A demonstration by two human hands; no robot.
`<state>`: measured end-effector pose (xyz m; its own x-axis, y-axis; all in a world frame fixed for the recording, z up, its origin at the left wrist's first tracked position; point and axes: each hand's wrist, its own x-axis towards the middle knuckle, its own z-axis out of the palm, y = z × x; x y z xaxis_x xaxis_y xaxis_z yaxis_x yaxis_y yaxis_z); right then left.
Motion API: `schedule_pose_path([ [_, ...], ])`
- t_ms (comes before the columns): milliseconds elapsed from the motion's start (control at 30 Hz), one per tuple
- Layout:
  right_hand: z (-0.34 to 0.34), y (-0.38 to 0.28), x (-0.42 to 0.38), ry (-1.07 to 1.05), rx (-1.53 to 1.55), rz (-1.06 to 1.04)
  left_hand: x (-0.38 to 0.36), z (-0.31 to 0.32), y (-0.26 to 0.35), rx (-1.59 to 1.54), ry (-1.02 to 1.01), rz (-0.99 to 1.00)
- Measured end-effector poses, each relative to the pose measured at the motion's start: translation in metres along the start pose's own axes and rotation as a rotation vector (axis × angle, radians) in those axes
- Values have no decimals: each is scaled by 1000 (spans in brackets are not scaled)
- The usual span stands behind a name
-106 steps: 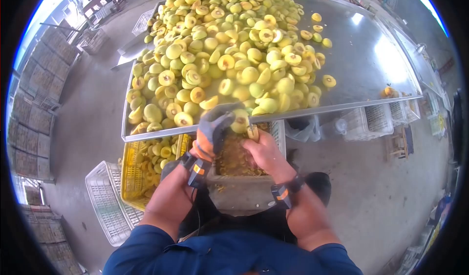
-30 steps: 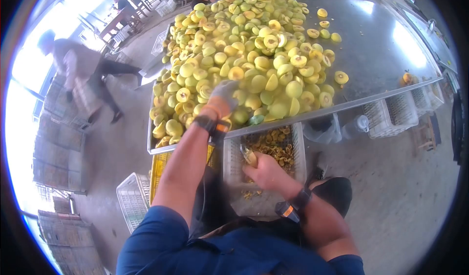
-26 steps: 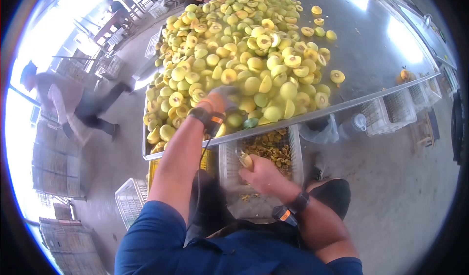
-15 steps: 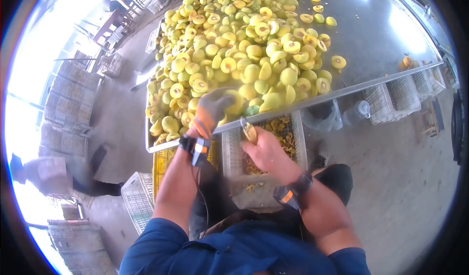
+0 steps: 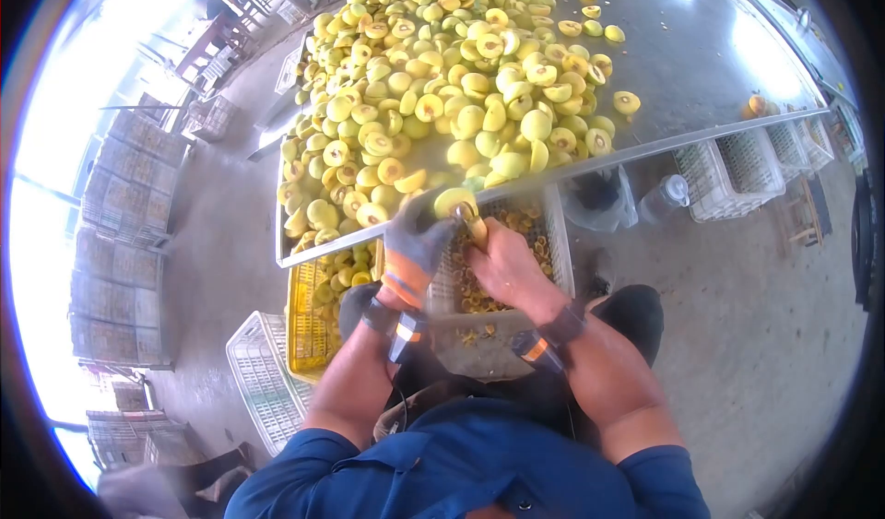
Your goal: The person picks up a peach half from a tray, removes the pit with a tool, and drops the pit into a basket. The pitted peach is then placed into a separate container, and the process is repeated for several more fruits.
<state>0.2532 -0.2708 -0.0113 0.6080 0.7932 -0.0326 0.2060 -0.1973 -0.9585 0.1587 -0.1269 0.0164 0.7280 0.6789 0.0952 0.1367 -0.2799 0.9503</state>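
Observation:
My left hand (image 5: 417, 247), in a grey glove with an orange cuff, grips a yellow peach half (image 5: 448, 203) with its cut face up. My right hand (image 5: 509, 265) is bare and closed round the tan handle of a short pitting tool (image 5: 478, 232). The tool's metal tip meets the middle of the cut face. Both hands are at the near edge of the metal table (image 5: 645, 153), over a white crate (image 5: 560, 242) with brown pits and scraps in it. A big heap of peach halves (image 5: 429, 109) covers the table's left part.
A yellow crate (image 5: 306, 321) with peach halves stands below the table's left corner, beside a white crate (image 5: 263, 371). More white crates (image 5: 733, 178) and a clear plastic jug (image 5: 666, 196) are under the right side. Crates are stacked (image 5: 120, 242) far left; a person (image 5: 171, 489) is at lower left.
My left hand has come back from the heap with a peach half and now holds it against the tool in my right hand. The person at left has moved lower in view.

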Motion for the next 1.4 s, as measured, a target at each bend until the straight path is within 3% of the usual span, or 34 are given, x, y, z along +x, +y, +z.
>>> schedule_pose_path([
  [133, 7, 9, 2, -45, 29, -35, -7, 5, -5, -162, 45, -63],
  [267, 7, 11, 3, -128, 192, -100, -9, 3, 3, -80, 26, 24],
  [367, -9, -16, -2, -269, 337, 112, -7, -2, 4, 1, -24, 83],
  [467, 7, -1, 1, -120, 160, 35, -3, -6, 1, 83, -64, 114],
  [567, 2, -9, 0, -289, 506, 293, 0, -5, -11, 34, -60, 86],
  [667, 21, 11, 1, -94, 167, -24, -6, -4, -8, 43, -30, 127],
  [767, 9, -4, 3, -327, 328, 283, -8, -6, -4, 7, -41, 119],
  [833, 16, 11, 9, -233, 259, 75, -2, -8, -5, -164, -68, 12],
  [900, 25, 26, 13, -189, 173, -55, 12, -7, -45, -336, -53, 82],
  [967, 31, 34, 15, -187, 73, -105, 19, -5, -54, -81, -4, 253],
  [1033, 22, 13, 9, -319, 232, 25, 19, -1, -41, 601, 91, 509],
  [1067, 16, 4, 5, -382, 311, 92, 20, 2, -42, 536, 104, 505],
  [1133, 10, 1, 1, -574, 652, 352, 17, 3, -36, 231, -67, 344],
  [1167, 8, 0, -2, -667, 822, 484, 18, 3, -31, 262, -84, 481],
  [1200, 8, -3, -5, -660, 810, 474, 20, 3, -26, 291, -97, 618],
  [1300, 10, -7, -12, -666, 789, 461, 21, 4, -30, 63, -268, 589],
  [1400, 7, -7, -14, -686, 814, 486, 30, 4, -34, 195, -202, 773],
])
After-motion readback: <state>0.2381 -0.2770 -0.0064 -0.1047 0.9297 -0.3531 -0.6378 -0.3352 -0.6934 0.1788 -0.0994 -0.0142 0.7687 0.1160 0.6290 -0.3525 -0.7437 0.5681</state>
